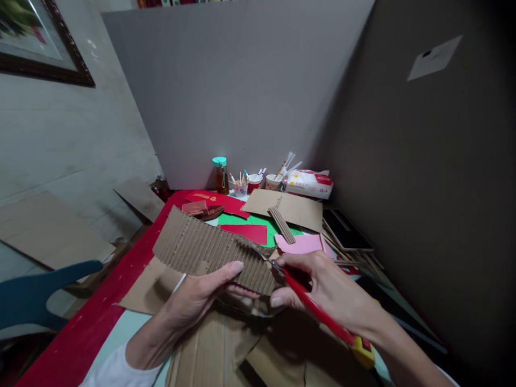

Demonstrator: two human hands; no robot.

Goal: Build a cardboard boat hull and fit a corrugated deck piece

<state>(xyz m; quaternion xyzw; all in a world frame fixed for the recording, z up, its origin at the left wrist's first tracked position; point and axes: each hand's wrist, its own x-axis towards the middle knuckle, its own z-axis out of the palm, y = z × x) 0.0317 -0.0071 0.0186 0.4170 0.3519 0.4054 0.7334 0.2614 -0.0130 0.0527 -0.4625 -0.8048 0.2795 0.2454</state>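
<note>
A bent piece of cardboard [193, 244] with its ridged side up is gripped by my left hand [205, 295], thumb on top and fingers underneath. My right hand [326, 285] is closed around a red utility knife [310, 303], whose far end looks yellow. The knife's thin metal blade lies against the upper right part of the ridged cardboard. My right thumb is close to the piece's lower right edge. Beneath both hands lie larger brown cardboard sheets [201, 349], partly in shadow.
Behind the hands are a ridged cardboard strip [282, 224], a flat cardboard sheet [296, 208], red paper [252, 233] and pink paper [300, 244]. Farther back stand a bottle [221, 177], cups [255, 184] and a tissue pack [308, 185]. A blue chair [36, 290] is left; grey panels [242, 91] enclose the table.
</note>
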